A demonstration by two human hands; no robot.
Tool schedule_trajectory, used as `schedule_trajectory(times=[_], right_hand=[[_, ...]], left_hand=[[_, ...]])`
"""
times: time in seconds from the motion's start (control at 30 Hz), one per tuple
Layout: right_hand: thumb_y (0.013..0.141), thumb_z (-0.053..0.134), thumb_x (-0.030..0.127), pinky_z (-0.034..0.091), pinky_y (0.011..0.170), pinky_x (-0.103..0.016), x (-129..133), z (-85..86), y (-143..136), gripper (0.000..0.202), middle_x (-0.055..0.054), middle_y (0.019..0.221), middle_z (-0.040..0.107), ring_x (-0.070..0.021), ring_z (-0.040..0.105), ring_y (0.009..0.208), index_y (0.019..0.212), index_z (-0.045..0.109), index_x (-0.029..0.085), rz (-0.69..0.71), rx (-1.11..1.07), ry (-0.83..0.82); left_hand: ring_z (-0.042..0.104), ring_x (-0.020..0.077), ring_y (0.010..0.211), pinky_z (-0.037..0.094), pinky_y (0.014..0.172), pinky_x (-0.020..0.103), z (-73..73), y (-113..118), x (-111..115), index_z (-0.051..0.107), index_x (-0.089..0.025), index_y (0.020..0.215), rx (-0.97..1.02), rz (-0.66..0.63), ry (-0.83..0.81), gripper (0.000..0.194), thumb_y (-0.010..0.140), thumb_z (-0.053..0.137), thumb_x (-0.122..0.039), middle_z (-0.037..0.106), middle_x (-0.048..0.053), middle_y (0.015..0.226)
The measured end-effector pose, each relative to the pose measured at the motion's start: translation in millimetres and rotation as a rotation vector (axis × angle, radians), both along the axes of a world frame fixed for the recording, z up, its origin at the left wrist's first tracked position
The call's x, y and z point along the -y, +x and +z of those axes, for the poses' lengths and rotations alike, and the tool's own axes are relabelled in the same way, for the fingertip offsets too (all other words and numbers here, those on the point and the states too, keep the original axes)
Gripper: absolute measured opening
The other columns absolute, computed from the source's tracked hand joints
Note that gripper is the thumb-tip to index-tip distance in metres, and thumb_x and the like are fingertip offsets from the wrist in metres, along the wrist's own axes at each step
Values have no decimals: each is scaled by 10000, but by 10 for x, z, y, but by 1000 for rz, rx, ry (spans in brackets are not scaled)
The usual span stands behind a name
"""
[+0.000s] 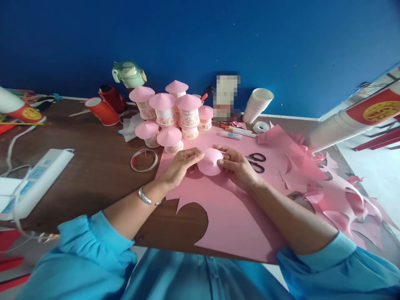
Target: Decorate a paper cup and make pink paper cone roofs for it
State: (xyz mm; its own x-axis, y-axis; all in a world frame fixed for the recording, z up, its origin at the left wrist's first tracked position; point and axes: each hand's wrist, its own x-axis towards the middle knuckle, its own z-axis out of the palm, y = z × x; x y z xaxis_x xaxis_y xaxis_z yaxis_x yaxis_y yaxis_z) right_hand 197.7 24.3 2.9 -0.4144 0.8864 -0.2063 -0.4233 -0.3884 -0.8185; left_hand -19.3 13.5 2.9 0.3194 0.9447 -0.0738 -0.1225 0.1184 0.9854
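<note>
A shallow pink paper cone [210, 163] is held between both hands above a large pink sheet [240, 225]. My left hand [183, 164] pinches its left edge, with a silver bracelet on the wrist. On the cone's right edge, my right hand [237, 166] grips with thumb and fingers. Black-handled scissors [258, 168] lie just behind the right hand, their blades mostly hidden. Behind the left hand stand several small white paper towers with drawn flowers and pink cone roofs [170, 136].
Markers [242, 131] and a glue stick [230, 135] lie behind the cone. Stacked white cups [258, 104] stand by the wall. Pink scraps [340, 187] cover the right side. A tape ring [143, 161] and white power strip [40, 179] lie left.
</note>
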Motion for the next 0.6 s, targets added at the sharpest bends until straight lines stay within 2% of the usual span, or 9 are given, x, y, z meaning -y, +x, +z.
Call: schedule_trajectory(times=[0.1,0.2,0.3,0.4,0.6], right_hand=[[654,951,224,536,759,-237,-1,-4,1,571,5,852,776,-141,686,785,1180,730,213,0,-4,2],[659,947,222,530,739,-237,3,-7,-1,569,6,840,772,-138,678,759,1183,726,209,6,0,12],[669,943,227,525,734,-240,6,1,0,573,4,853,776,-140,682,758,1196,718,212,9,10,22],[669,943,234,529,738,-258,3,11,4,556,9,847,775,-149,682,755,1178,721,220,10,18,31],[666,944,229,514,723,-251,-10,10,11,543,23,808,760,-137,665,729,1165,729,221,11,9,31]], left_hand=[[526,133,678,391,626,266,-23,10,-11,710,-185,895,47,70,-13,343,893,737,-526,611,4,749],[642,193,899,483,800,297,-19,24,-15,741,-209,1134,113,79,-26,414,825,826,-472,731,45,964],[638,177,840,475,795,295,-15,25,-16,716,-220,1267,132,67,-56,531,793,868,-407,733,25,870],[577,137,712,429,702,269,-25,13,-23,744,-205,1208,110,83,-65,479,777,885,-362,681,-6,736],[559,116,705,418,684,253,-25,-17,-39,761,-212,1112,87,105,-30,409,752,905,-343,654,-15,747]])
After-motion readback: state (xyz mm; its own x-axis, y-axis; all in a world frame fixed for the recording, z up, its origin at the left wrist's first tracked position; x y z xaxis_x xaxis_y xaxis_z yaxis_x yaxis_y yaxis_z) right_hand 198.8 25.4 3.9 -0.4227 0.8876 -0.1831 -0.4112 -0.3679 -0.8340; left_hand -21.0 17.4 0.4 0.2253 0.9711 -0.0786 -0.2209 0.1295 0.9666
